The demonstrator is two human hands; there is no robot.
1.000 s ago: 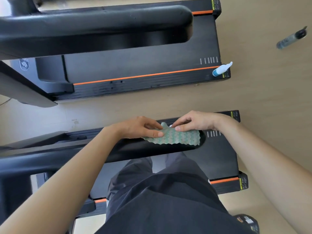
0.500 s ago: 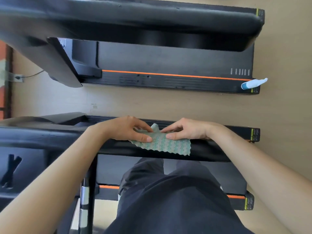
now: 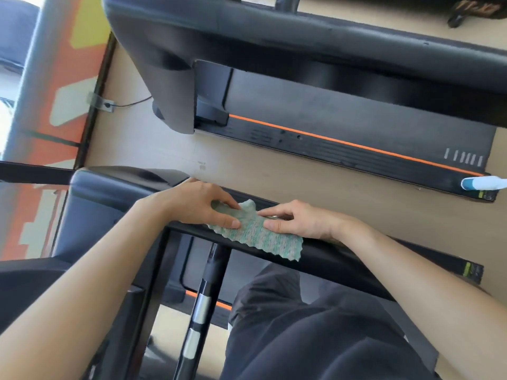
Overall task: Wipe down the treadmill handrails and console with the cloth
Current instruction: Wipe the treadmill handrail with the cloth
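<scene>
The left grip (image 3: 200, 208) pinches the left end of the cloth (image 3: 263, 238), with its thumb flat on the fabric and its fingers curled over the far edge. The right grip (image 3: 297, 222) pinches the same cloth just beside it with thumb and forefinger. The green, wavy-edged cloth lies draped over the black handrail (image 3: 323, 261), above the person's dark trousers (image 3: 315, 338). Across a strip of floor (image 3: 274, 176) stands a second treadmill (image 3: 356, 124) with an orange stripe. A white-and-blue bottle (image 3: 482, 183) lies at its deck's end.

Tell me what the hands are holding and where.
The green cloth draped on the handrail: left hand pinches its left end, right hand its top edge near the middle.
</scene>
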